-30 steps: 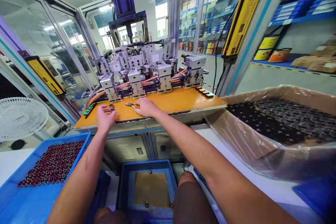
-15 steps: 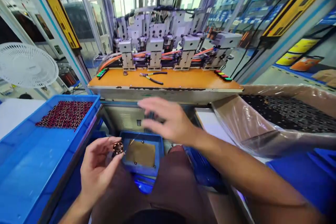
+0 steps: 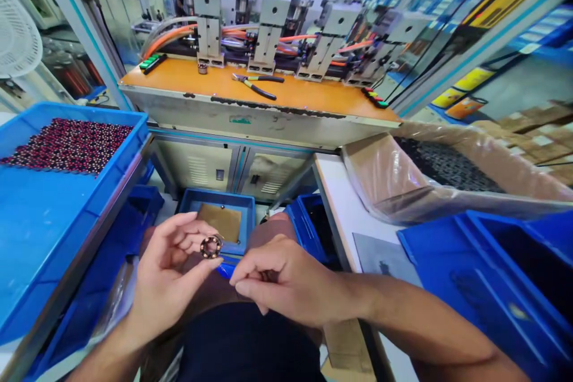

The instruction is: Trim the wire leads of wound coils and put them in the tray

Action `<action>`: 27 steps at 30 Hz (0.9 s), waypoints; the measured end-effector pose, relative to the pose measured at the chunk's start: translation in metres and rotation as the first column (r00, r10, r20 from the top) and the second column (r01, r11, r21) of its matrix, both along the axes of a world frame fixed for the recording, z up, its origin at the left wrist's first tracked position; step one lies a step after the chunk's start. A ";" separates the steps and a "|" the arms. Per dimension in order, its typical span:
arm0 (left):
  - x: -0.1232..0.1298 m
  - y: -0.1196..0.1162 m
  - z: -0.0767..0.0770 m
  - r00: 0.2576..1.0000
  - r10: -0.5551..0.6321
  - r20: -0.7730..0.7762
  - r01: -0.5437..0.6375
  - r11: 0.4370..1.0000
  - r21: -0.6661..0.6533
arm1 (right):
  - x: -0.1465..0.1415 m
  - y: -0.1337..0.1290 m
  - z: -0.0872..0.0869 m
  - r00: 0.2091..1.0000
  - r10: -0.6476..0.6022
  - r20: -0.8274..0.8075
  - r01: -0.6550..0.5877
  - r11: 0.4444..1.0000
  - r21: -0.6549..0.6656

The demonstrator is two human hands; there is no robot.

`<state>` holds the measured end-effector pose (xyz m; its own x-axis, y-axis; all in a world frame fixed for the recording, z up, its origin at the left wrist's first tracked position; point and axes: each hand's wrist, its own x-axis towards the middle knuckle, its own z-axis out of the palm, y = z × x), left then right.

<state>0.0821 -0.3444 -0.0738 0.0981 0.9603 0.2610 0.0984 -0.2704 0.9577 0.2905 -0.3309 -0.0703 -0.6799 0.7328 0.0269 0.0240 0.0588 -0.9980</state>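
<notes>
My left hand (image 3: 168, 268) pinches a small ring-shaped motor stator (image 3: 205, 248) with copper windings between thumb and fingertips. Its open face is turned toward me. Just to the right of it, my right hand (image 3: 290, 277) is closed, thumb and index finger pressed together. Whatever lies between those fingertips is hidden or too fine to make out. A gap separates the right fingertips from the stator. Below and beyond the hands sits a blue tray (image 3: 251, 215) with a brown sheet (image 3: 219, 222) and a few tiny pieces in it.
Many similar small wound parts (image 3: 74, 143) fill the far end of a blue bin (image 3: 40, 215) at left. Pliers (image 3: 257, 85) and one stator (image 3: 203, 68) lie on the orange machine ledge (image 3: 313, 95). At right stand a plastic-lined carton (image 3: 376, 182) of dark parts and blue bins (image 3: 465, 274).
My right hand has come down toward the stator, its spread fingers now closed. My left hand keeps hold of the stator. The view has tipped downward.
</notes>
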 end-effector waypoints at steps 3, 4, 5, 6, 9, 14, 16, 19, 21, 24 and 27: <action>-0.005 -0.004 -0.002 0.999 0.046 -0.012 -0.046 0.999 0.027 | -0.001 -0.004 -0.007 0.995 0.091 -0.030 -0.091 0.996 0.009; -0.007 -0.006 -0.002 0.998 0.060 -0.024 -0.058 0.997 0.052 | -0.001 -0.002 -0.009 0.996 0.086 -0.019 -0.086 0.996 0.018; -0.007 -0.007 -0.003 0.997 0.070 -0.040 -0.066 0.994 0.088 | -0.001 0.001 -0.010 0.999 0.043 -0.011 -0.043 0.999 0.028; -0.008 -0.009 -0.004 0.995 0.075 -0.059 -0.067 0.990 0.125 | -0.001 0.004 -0.011 1.000 -0.023 -0.015 0.024 0.999 0.026; -0.005 -0.012 -0.006 0.994 0.028 -0.110 -0.005 0.979 0.205 | -0.008 0.013 -0.010 0.967 -0.219 -0.129 0.205 0.972 -0.119; 0.003 -0.007 -0.006 0.996 0.021 -0.089 0.000 0.975 0.223 | -0.029 0.010 -0.017 0.895 -0.314 -0.318 0.173 0.900 -0.401; 0.003 -0.004 -0.006 0.999 0.044 -0.026 -0.039 0.985 0.169 | -0.033 0.004 -0.024 0.888 -0.346 -0.303 0.185 0.871 -0.454; 0.000 -0.002 -0.007 0.999 0.040 0.021 -0.042 0.994 0.098 | -0.030 -0.002 -0.029 0.907 -0.328 -0.264 0.161 0.850 -0.503; -0.002 -0.003 -0.009 1.000 0.015 -0.008 -0.014 0.994 0.105 | -0.025 0.001 -0.026 0.912 -0.323 -0.254 0.169 0.858 -0.486; -0.004 -0.005 -0.013 0.995 -0.057 -0.080 0.068 0.989 0.134 | -0.020 0.009 -0.017 0.905 -0.340 -0.256 0.213 0.882 -0.421; -0.002 -0.005 -0.015 0.994 -0.103 -0.043 0.106 0.991 0.084 | -0.021 0.012 -0.017 0.894 -0.366 -0.257 0.251 0.886 -0.390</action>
